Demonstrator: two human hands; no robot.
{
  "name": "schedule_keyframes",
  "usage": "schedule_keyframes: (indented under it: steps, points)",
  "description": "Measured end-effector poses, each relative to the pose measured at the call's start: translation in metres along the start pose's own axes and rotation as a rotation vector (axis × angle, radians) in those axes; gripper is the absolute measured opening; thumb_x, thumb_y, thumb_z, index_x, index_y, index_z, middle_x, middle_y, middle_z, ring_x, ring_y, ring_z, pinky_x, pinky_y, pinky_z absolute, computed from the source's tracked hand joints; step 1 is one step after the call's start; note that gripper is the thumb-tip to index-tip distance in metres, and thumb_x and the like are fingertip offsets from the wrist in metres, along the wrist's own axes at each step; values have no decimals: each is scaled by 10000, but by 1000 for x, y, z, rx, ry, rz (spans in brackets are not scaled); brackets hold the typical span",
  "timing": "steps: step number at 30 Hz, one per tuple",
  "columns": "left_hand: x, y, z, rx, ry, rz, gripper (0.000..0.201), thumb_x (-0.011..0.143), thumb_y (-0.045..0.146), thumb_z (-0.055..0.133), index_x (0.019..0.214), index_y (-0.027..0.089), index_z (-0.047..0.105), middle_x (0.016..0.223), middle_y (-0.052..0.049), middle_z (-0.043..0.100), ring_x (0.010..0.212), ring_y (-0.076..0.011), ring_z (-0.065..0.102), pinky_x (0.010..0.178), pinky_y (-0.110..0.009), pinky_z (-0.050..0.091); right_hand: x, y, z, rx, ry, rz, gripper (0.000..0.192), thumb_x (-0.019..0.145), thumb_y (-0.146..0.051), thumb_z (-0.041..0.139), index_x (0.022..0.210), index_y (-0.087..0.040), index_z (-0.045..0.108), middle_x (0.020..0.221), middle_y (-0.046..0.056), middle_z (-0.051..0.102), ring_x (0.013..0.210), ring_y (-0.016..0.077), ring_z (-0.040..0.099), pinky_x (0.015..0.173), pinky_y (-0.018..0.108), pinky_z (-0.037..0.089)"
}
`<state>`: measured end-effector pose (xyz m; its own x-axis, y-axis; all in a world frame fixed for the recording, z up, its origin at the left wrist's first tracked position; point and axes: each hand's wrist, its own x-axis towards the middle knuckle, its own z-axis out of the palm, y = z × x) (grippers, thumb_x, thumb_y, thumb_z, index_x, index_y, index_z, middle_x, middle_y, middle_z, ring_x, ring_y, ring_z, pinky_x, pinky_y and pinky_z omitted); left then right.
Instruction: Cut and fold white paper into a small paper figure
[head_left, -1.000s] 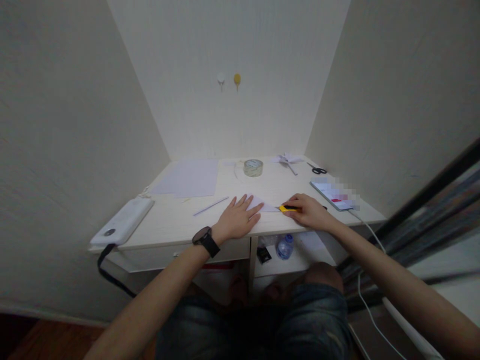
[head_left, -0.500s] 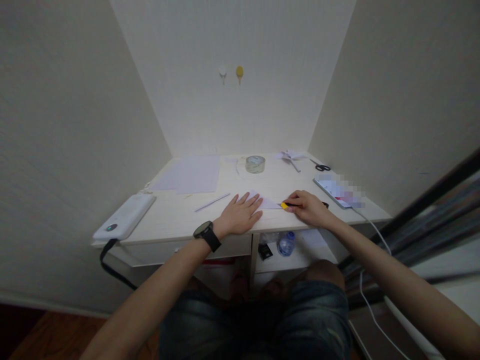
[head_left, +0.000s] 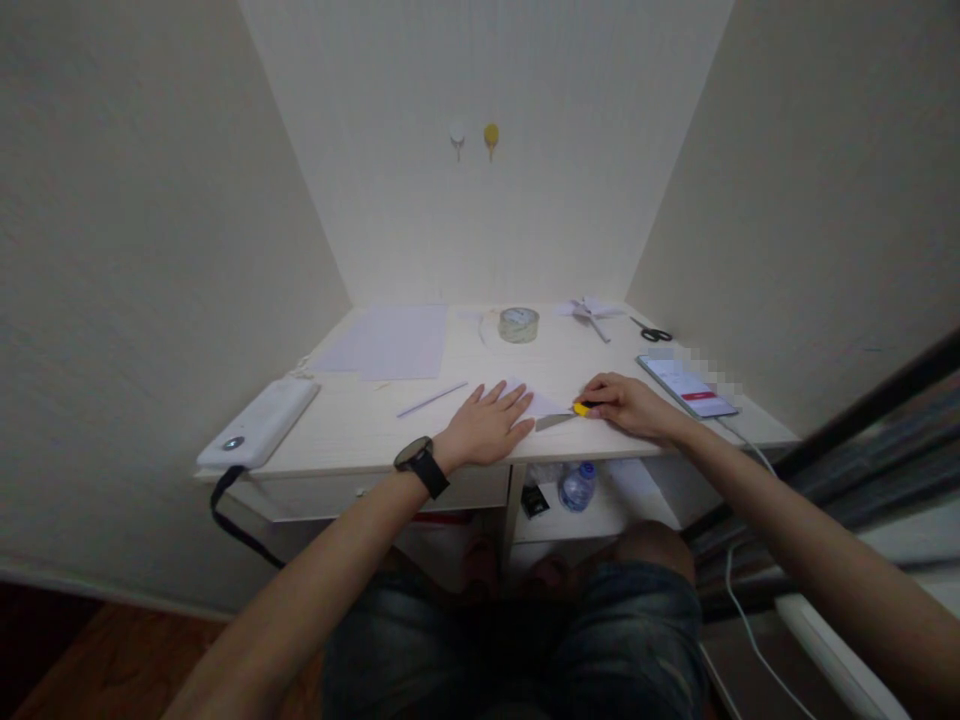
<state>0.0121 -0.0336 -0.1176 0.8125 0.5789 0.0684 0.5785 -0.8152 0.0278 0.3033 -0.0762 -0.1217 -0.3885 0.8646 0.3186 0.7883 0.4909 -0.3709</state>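
My left hand (head_left: 486, 426) lies flat with its fingers spread on a folded white paper (head_left: 541, 402), covering its left part. To its right, my right hand (head_left: 626, 405) is closed around the yellow-and-black handle of a knife (head_left: 556, 421). The blade points left along the paper's near edge, its tip close to my left fingers. A thin rolled paper stick (head_left: 433, 399) rests on the desk to the left of my left hand.
Paper sheets (head_left: 403, 342) and a tape roll (head_left: 519, 325) lie farther back. A paper pinwheel (head_left: 589, 312), scissors (head_left: 654, 332) and a phone (head_left: 690, 388) are at the right. A white device (head_left: 259, 425) sits at the left edge. Below, a shelf holds a bottle (head_left: 577, 487).
The knife blade, mostly hidden before, now shows in front of the paper, pointing left. My left hand stays pressed on the paper. The whole view has shifted slightly.
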Motion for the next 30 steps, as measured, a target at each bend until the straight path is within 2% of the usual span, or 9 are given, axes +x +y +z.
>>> schedule_keyframes:
  steps: [8,11,13,15,18,21,23,26,30]
  points:
    - [-2,-1,1,44,48,-34,571,1021,347,224,1533,114,315,1600,-91,309,1472,-306,279,1187,-486,237,-7,11,-5,-38,31,137,252,871,-300,616,1053,-239,780,1032,74,691,949,231,646,889,353,497]
    - [-4,-2,-8,109,100,-31,544,1020,381,272,1462,112,439,1542,-134,415,1396,-315,409,1118,-476,341,-10,6,-6,-99,45,197,280,882,-328,614,1082,-214,772,1037,83,682,937,228,645,864,338,494]
    - [-5,-2,-18,165,126,-33,509,1019,397,279,1305,122,598,1412,-157,562,1247,-309,552,1036,-469,411,-11,2,-5,-151,60,250,297,891,-338,607,1101,-201,766,1039,90,684,935,232,645,839,334,491]
    - [-6,-1,-30,192,106,-58,543,1023,384,246,1065,107,711,1158,-174,702,1045,-285,654,954,-443,459,-11,0,-1,-201,88,290,305,902,-343,594,1107,-196,764,1040,94,691,931,237,643,811,334,486]
    - [-8,-1,-47,159,80,-133,502,987,308,307,844,97,740,884,-180,734,881,-275,689,839,-403,506,-13,-1,6,-270,145,297,301,919,-340,570,1097,-200,769,1053,99,700,935,241,640,794,332,476]
    - [-9,-6,-55,65,125,-56,314,804,136,482,975,121,746,1014,-148,741,986,-267,676,864,-366,515,-15,-1,11,-325,181,285,305,934,-333,547,1088,-197,772,1060,106,699,943,244,638,795,328,470]
    - [-11,-12,-54,-15,97,91,483,708,61,495,1129,150,714,1190,-102,711,1135,-241,632,969,-337,484,-16,-2,13,-346,196,281,304,938,-333,541,1085,-201,772,1053,107,697,944,243,637,796,324,468]
    - [-13,-20,-49,-55,-23,238,591,702,62,486,1260,162,654,1369,-71,618,1259,-216,565,1058,-309,426,-16,-2,14,-364,210,265,298,941,-333,537,1073,-210,774,1043,108,695,943,239,637,809,322,468]
    - [-16,-21,-41,60,-42,237,555,760,131,502,1303,119,618,1374,-139,601,1231,-242,584,1041,-332,432,-15,1,14,-368,201,267,318,944,-340,521,1074,-191,770,1034,115,697,930,249,637,820,338,473]
